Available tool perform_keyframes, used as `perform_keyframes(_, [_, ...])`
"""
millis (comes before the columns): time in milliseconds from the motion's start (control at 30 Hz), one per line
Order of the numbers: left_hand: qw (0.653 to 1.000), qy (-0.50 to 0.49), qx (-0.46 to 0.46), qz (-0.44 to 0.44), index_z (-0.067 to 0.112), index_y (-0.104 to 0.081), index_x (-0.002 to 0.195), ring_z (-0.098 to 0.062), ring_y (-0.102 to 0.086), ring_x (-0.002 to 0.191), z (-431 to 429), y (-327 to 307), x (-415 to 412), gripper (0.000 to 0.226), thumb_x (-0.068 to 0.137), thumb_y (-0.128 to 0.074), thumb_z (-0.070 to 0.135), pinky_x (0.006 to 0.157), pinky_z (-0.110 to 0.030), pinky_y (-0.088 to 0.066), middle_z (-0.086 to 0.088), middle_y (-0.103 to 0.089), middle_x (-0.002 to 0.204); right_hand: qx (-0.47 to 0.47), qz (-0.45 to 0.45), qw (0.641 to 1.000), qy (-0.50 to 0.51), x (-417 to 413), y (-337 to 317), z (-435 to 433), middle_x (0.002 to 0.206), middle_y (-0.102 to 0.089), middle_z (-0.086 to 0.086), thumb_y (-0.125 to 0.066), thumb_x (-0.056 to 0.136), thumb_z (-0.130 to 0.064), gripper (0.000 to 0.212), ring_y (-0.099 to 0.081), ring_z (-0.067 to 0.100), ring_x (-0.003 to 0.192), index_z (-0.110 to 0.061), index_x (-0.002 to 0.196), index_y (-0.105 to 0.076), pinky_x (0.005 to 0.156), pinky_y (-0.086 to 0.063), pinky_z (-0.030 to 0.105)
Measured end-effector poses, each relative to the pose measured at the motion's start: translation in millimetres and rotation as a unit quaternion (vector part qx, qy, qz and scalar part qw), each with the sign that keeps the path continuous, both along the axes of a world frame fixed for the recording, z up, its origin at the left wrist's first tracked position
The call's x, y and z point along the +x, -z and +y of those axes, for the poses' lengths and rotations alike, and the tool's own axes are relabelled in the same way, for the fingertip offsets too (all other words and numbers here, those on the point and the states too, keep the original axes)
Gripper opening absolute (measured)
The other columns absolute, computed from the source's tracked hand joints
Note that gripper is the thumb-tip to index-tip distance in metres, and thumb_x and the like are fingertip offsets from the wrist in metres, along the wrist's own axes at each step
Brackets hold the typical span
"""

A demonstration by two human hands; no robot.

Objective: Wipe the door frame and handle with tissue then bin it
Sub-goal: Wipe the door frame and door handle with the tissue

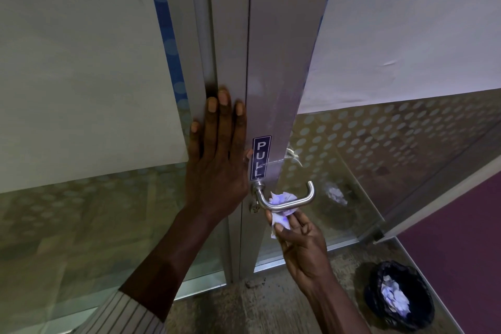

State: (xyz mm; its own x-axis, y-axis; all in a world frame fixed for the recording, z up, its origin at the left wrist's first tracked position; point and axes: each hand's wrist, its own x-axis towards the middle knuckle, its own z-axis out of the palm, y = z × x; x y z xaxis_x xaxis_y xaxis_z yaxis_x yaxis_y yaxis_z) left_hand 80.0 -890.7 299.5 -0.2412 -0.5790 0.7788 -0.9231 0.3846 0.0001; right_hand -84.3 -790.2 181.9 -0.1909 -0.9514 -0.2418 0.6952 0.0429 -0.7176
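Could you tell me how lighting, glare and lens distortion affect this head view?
Head view: dim light, with a violet cast on the tissue and on the crumpled tissue in the bin; a soft sheen on the metal door frame and a highlight along the handle; wide-angle bending tilts the frame's straight edges; the glass reflects the handle and tissue.

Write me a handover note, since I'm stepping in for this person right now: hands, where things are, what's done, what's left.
Left hand: flat and open against the door frame, bracing it, holding nothing.
Right hand: pinching a crumpled tissue, pressed up against the metal handle from below.
Bin: on the floor at lower right, black liner, crumpled tissues already inside.
Done: cannot tell how much of the frame is wiped.
Left: finish wiping the handle, then drop the tissue in the bin.
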Motion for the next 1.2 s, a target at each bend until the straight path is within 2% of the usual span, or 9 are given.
perform_keyframes(167, [1.0,0.002,-0.001,-0.003,0.009,0.012,0.168,-0.026,0.031,0.163,-1,1,1,0.089,0.111,-0.053,0.032,0.134,-0.045,0.021,-0.008,0.039,0.172,0.011,0.107,0.994,0.018,-25,2,1,0.131,-0.075,0.017,-0.065,0.083,0.023,0.055,-0.073,0.028,0.122,0.001,0.133,-0.067,0.086,-0.062,0.024])
perform_keyframes(333, [1.0,-0.003,-0.008,-0.004,0.007,0.01,0.168,-0.025,0.032,0.163,-1,1,1,0.088,0.111,-0.052,0.033,0.134,-0.044,0.021,-0.009,0.039,0.172,0.043,0.177,0.973,0.138,-59,-4,-7,0.114,-0.078,0.023,-0.074,0.085,0.015,0.027,-0.078,0.015,0.085,-0.007,0.1,-0.077,0.076,-0.063,0.021])
perform_keyframes(467, [1.0,0.0,-0.002,-0.002,0.007,0.011,0.168,-0.025,0.032,0.163,-1,1,1,0.085,0.113,-0.047,0.036,0.134,-0.044,0.021,-0.008,0.038,0.172,0.047,0.289,0.941,0.17,-74,-14,-23,0.101,-0.084,0.013,-0.076,0.09,0.005,0.021,-0.076,0.014,0.09,-0.011,0.104,-0.082,0.087,-0.064,0.034])
perform_keyframes(533, [1.0,0.002,0.0,-0.002,0.007,0.011,0.168,-0.025,0.031,0.163,0,0,0,0.082,0.114,-0.042,0.038,0.134,-0.044,0.021,-0.008,0.038,0.172,0.046,0.415,0.892,0.176,-72,-15,-29,0.097,-0.084,0.003,-0.08,0.091,-0.006,0.02,-0.073,-0.004,0.082,-0.022,0.103,-0.085,0.085,-0.06,0.03])
perform_keyframes(633, [1.0,0.005,0.002,-0.002,0.009,0.012,0.168,-0.025,0.032,0.163,0,0,1,0.083,0.114,-0.043,0.038,0.134,-0.044,0.021,-0.008,0.038,0.172,-0.001,0.655,0.734,0.18,-63,-16,-28,0.115,-0.082,0.003,-0.077,0.095,-0.007,0.025,-0.075,-0.003,0.095,-0.021,0.115,-0.083,0.087,-0.045,-0.001])
perform_keyframes(767, [1.0,0.007,0.002,-0.002,0.007,0.009,0.168,-0.026,0.03,0.164,0,0,1,0.084,0.113,-0.047,0.036,0.134,-0.045,0.02,-0.009,0.037,0.173,-0.121,0.792,0.578,0.153,-65,5,-18,0.144,-0.068,0.013,-0.061,0.095,0.016,0.047,-0.059,0.031,0.14,-0.004,0.137,-0.069,0.115,-0.043,0.023])
perform_keyframes(867, [1.0,0.005,0.003,-0.002,0.007,0.008,0.168,-0.026,0.031,0.164,0,0,1,0.084,0.113,-0.048,0.036,0.134,-0.045,0.02,-0.008,0.038,0.172,-0.111,0.839,0.521,0.113,-57,18,-11,0.149,-0.065,0.009,-0.057,0.085,0.026,0.065,-0.05,0.033,0.15,-0.006,0.14,-0.067,0.115,-0.051,0.043])
perform_keyframes(967, [1.0,0.0,0.003,-0.002,0.007,0.009,0.168,-0.025,0.032,0.163,0,0,1,0.083,0.113,-0.046,0.037,0.133,-0.045,0.021,-0.009,0.038,0.172,-0.109,0.869,0.474,0.095,-38,18,-7,0.146,-0.068,0.007,-0.045,0.082,0.018,0.066,-0.051,0.032,0.149,-0.008,0.138,-0.069,0.117,-0.046,0.048])
perform_keyframes(1200, [1.0,0.005,0.009,-0.006,0.007,0.01,0.168,-0.026,0.034,0.162,0,-1,1,0.077,0.114,-0.035,0.039,0.132,-0.044,0.024,-0.01,0.039,0.171,-0.171,0.868,0.463,0.053,10,17,-12,0.142,-0.07,0.012,-0.04,0.088,0.009,0.057,-0.062,0.03,0.139,-0.003,0.136,-0.069,0.116,-0.05,0.048])
